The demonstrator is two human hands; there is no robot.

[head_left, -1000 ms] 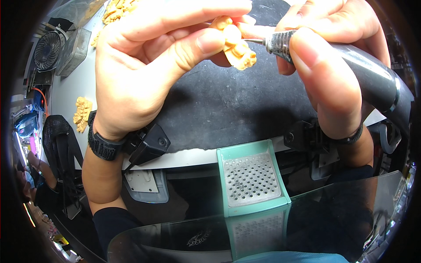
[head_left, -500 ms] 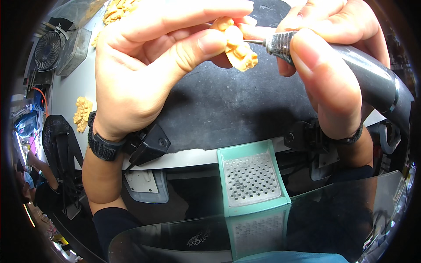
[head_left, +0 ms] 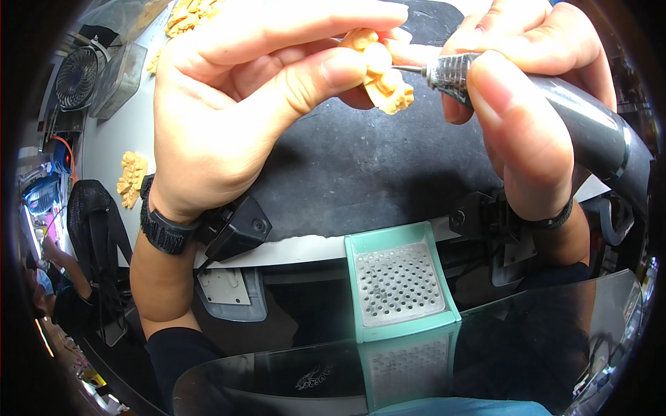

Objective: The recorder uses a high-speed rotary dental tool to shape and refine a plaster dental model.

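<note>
Between the thumb and fingers of my left hand (head_left: pixel 222 118) is a small yellow dental model (head_left: pixel 387 90) with tooth shapes on it, held above a dark mat. Part of the model is covered by my thumb and fingers. My right hand (head_left: pixel 520 104) grips a black rotary handpiece (head_left: pixel 572 107) like a pen, close behind its ribbed grey collar. A thin metal bur (head_left: pixel 408 68) juts from the collar toward the model; its tip is at the model's edge, and I cannot tell whether it touches.
The dark mat (head_left: pixel 347 166) lies on a white bench. A yellow dental model (head_left: pixel 131 179) rests at the left, with several more (head_left: pixel 191 17) at the far left. A green-framed perforated tray (head_left: pixel 399 281) sits at the near edge, beside a transparent shield (head_left: pixel 277 374). A fan (head_left: pixel 78 78) stands left.
Both hands have shifted slightly to the right, carrying the dental model and the handpiece. Each keeps its hold.
</note>
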